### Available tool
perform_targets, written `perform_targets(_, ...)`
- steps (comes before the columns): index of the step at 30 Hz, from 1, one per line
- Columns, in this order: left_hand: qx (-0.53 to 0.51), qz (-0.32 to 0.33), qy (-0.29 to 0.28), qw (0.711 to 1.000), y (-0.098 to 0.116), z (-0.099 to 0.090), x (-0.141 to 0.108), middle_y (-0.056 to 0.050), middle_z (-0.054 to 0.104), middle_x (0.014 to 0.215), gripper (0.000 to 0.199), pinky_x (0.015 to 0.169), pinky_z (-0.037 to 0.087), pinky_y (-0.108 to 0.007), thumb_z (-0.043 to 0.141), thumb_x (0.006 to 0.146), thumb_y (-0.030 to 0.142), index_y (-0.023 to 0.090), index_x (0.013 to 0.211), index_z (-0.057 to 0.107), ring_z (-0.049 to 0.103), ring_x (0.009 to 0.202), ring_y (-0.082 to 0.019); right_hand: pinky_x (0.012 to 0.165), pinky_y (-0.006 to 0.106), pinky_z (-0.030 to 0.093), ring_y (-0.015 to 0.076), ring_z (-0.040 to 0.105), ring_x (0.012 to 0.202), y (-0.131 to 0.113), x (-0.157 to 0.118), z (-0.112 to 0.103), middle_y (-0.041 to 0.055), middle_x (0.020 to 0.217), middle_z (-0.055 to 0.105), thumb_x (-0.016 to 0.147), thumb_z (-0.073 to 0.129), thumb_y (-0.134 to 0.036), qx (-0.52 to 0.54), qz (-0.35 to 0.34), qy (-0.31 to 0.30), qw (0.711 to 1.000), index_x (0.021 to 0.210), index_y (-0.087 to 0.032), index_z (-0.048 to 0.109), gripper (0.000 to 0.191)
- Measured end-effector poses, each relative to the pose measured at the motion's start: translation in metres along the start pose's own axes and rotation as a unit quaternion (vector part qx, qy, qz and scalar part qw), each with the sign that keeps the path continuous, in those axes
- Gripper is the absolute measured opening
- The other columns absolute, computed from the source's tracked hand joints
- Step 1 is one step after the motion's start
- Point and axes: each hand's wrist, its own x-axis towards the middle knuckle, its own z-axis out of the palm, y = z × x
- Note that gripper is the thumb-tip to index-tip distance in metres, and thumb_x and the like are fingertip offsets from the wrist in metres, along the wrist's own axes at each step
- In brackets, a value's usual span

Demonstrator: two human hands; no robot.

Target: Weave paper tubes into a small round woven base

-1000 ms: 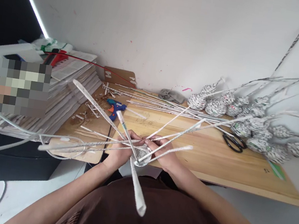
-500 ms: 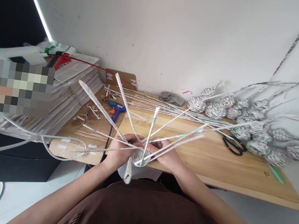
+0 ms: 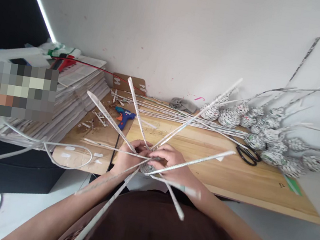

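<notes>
A small woven piece of rolled newspaper (image 3: 147, 169) is between my hands at the table's near edge, with long paper tubes (image 3: 136, 116) fanning out from it on all sides. My left hand (image 3: 130, 157) is closed around its left side, fingers partly hidden behind the tubes. On the right, my right hand (image 3: 168, 161) has its fingers bent and pinched at the base of the tubes, close to the left fingertips. One tube (image 3: 198, 164) crosses over the right hand, and another (image 3: 104, 208) slants down across my lap.
Loose paper tubes (image 3: 184, 119) lie along the back of the wooden board (image 3: 229, 178). Black-handled scissors (image 3: 247, 155) and several woven paper balls (image 3: 229, 117) are at the right. A blue glue gun (image 3: 124, 118), a newspaper stack (image 3: 82, 96) and a white cable (image 3: 68, 145) are left.
The tubes around the woven piece have swung: some now point down over my lap and right forearm, one rises to the upper right. My right hand has shifted slightly left over the piece.
</notes>
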Motion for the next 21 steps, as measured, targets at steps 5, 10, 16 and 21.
perform_targets(5, 0.066, 0.016, 0.000, 0.998, 0.004, -0.005, 0.000, -0.006, 0.077, 0.081, 0.035, 0.067, 0.055, -0.028, 0.075, 0.071, 0.029, 0.017, 0.104, 0.075, 0.071, 0.072, -0.020, 0.075, 0.029, 0.050, 0.0162, 0.064, 0.080, -0.002, 0.001, 0.001, 0.0044, 0.083, 0.066, 0.088, 0.065, -0.027, 0.029, -0.022, 0.043, 0.998, 0.083, -0.020, 0.071, 0.011)
perform_targets(10, 0.148, 0.041, -0.015, 0.988, 0.018, -0.006, -0.001, -0.004, 0.078, 0.084, 0.015, 0.072, 0.054, -0.029, 0.070, 0.075, 0.026, 0.021, 0.085, 0.079, 0.071, 0.078, -0.021, 0.069, 0.030, 0.051, 0.0176, 0.066, 0.074, 0.005, 0.002, 0.004, 0.0044, 0.084, 0.070, 0.088, 0.061, -0.030, 0.080, 0.088, 0.124, 0.985, 0.085, -0.021, 0.066, 0.011)
perform_targets(16, 0.082, 0.021, 0.000, 0.996, 0.008, -0.002, 0.000, -0.003, 0.077, 0.078, 0.011, 0.065, 0.055, -0.026, 0.074, 0.073, 0.025, 0.021, 0.082, 0.078, 0.071, 0.071, -0.019, 0.049, 0.026, 0.046, 0.0142, 0.060, 0.052, 0.013, 0.006, 0.009, -0.0028, 0.065, 0.063, 0.077, 0.067, -0.033, 0.268, 0.228, 0.186, 0.917, 0.083, -0.022, 0.055, 0.018)
perform_targets(21, 0.021, 0.017, 0.014, 1.000, 0.001, 0.002, 0.000, -0.005, 0.077, 0.080, 0.014, 0.070, 0.057, -0.029, 0.077, 0.072, 0.029, 0.019, 0.082, 0.077, 0.072, 0.074, -0.021, 0.043, 0.023, 0.047, 0.0134, 0.063, 0.055, 0.020, 0.009, 0.011, -0.0009, 0.081, 0.071, 0.072, 0.073, -0.038, 0.391, 0.218, 0.227, 0.865, 0.093, -0.023, 0.053, 0.033)
